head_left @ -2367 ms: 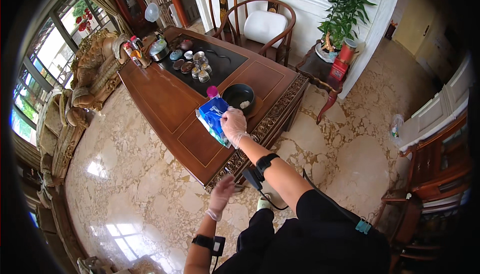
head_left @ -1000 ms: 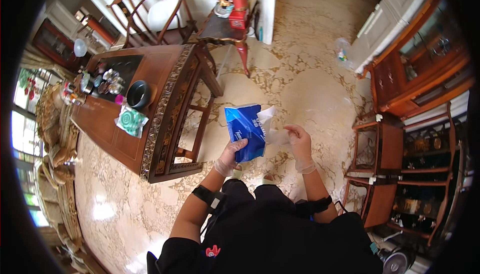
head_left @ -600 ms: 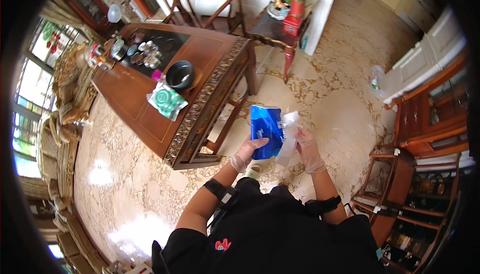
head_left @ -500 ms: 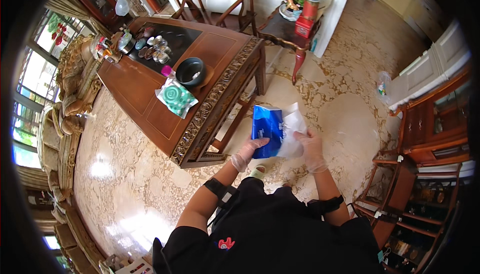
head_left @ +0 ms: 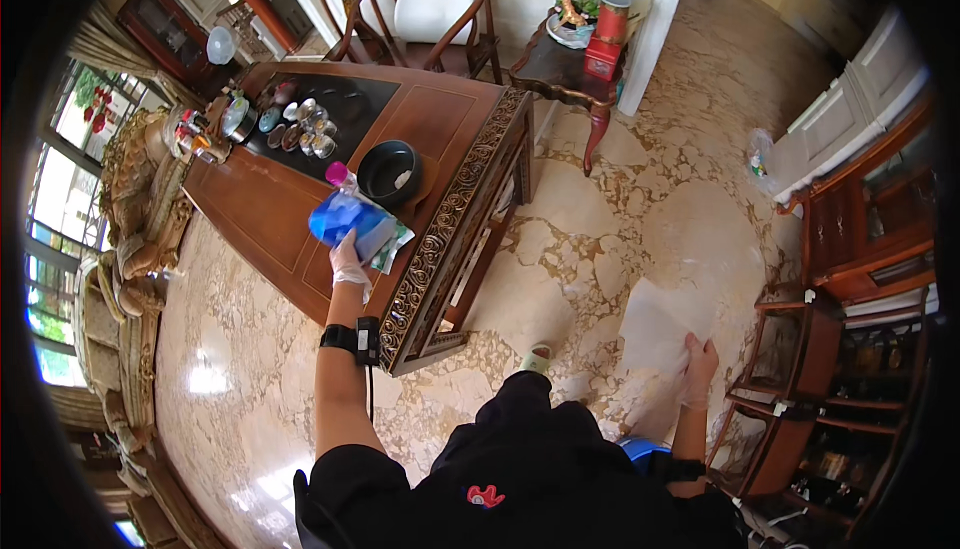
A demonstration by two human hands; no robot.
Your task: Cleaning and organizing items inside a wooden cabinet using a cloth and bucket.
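In a clear plastic glove, my left hand (head_left: 347, 261) is closed on a blue pack of tissues (head_left: 345, 217) at the right end of the wooden table (head_left: 270, 239). Under the blue pack, a green and white soft pack (head_left: 398, 246) is mostly covered. Behind them are a black bowl (head_left: 390, 171) and a bottle with a pink cap (head_left: 337, 172). Out to the right, my gloved right hand (head_left: 700, 369) pinches a white tissue sheet (head_left: 655, 327) by its edge, and the sheet hangs over the marble floor.
Several small cups (head_left: 310, 129) stand on the table's dark inlay. Carved trim (head_left: 440, 239) runs along its near right edge. An armchair (head_left: 425, 14) and a side table (head_left: 565, 84) are behind. Wooden shelving (head_left: 820, 389) stands at the right, beside my right arm.
My left hand has carried the blue pack left, onto the table end. My right hand has drawn the tissue away from the pack and moved right and nearer to me.
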